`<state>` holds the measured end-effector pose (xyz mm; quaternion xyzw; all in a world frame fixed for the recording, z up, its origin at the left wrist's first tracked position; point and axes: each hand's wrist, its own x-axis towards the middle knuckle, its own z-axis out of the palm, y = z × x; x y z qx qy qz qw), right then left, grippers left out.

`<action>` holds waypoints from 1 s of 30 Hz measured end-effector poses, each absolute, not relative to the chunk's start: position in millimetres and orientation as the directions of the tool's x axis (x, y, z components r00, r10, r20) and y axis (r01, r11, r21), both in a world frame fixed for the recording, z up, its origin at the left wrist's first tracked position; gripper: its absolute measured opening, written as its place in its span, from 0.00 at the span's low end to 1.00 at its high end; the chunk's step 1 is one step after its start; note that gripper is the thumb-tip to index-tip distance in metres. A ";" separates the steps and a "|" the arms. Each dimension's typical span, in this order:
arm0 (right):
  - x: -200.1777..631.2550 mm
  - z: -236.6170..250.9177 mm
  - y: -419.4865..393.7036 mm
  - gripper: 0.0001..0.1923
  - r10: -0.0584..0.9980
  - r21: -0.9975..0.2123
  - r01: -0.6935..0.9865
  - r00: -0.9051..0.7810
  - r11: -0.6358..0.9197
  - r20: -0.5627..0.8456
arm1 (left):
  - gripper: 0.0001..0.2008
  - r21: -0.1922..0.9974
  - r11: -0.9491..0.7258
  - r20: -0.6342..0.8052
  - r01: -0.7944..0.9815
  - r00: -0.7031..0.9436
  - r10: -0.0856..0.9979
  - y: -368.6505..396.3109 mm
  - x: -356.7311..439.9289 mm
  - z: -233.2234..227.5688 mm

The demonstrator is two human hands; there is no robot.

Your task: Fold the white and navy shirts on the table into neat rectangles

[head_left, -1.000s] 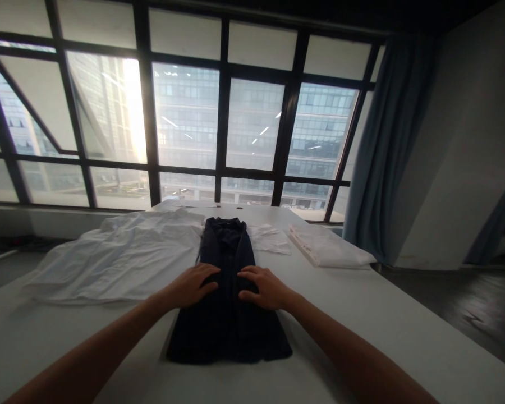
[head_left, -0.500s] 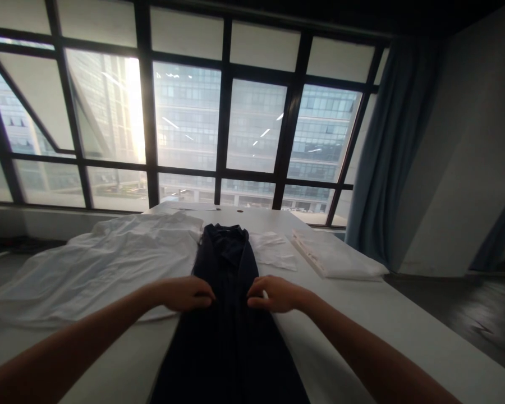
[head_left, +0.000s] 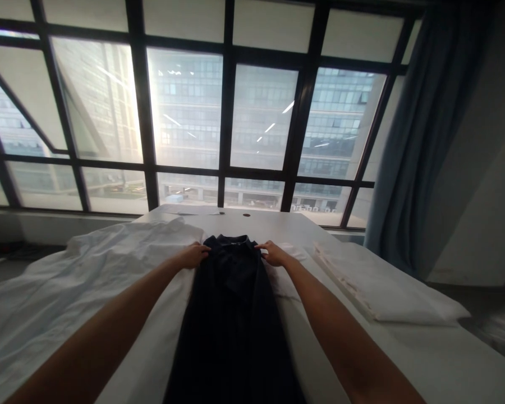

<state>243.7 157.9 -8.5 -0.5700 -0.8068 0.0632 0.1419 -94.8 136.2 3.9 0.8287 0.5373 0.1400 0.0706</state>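
A dark garment (head_left: 233, 320) lies lengthwise down the middle of a white table (head_left: 278, 221), collar toward a black-framed wall of windows (head_left: 185, 112) facing an office building. A left hand (head_left: 193, 255) and a right hand (head_left: 273, 254), fingers partly curled, touch its opposite shoulders; whether they grip the fabric cannot be told. Rumpled white cloth (head_left: 88, 275) spreads at left; folded white fabric (head_left: 391, 283) lies at right, near a blue curtain (head_left: 416, 157).
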 end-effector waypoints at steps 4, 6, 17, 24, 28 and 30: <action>239.0 -19.8 184.8 0.16 0.926 -0.261 0.889 -0.352 0.376 0.135 | 0.22 0.236 -0.345 0.090 0.908 0.333 0.939 154.8 -93.4 -1.2; 235.8 -18.0 191.2 0.13 0.925 -0.248 0.892 -0.352 0.377 0.141 | 0.21 0.208 -0.335 0.093 0.919 0.323 0.942 159.7 -92.6 -3.7; 202.2 15.1 192.6 0.15 0.949 0.077 0.955 -0.293 0.285 0.118 | 0.19 0.185 -0.330 0.195 0.926 0.294 0.936 173.9 -81.5 8.2; 203.8 -27.7 192.5 0.37 0.986 -0.231 0.973 0.011 0.029 0.169 | 0.31 0.367 -0.032 0.125 0.930 -0.016 0.992 188.7 -68.3 -4.9; 213.6 -32.6 208.4 0.29 0.993 -0.521 0.853 0.080 -0.025 0.085 | 0.23 0.478 0.026 0.039 0.878 -0.051 0.998 197.6 -62.4 1.7; 214.8 -32.5 213.8 0.26 0.992 -0.630 0.775 0.033 0.052 0.123 | 0.19 0.534 0.008 0.061 0.846 -0.049 0.997 198.1 -58.4 4.3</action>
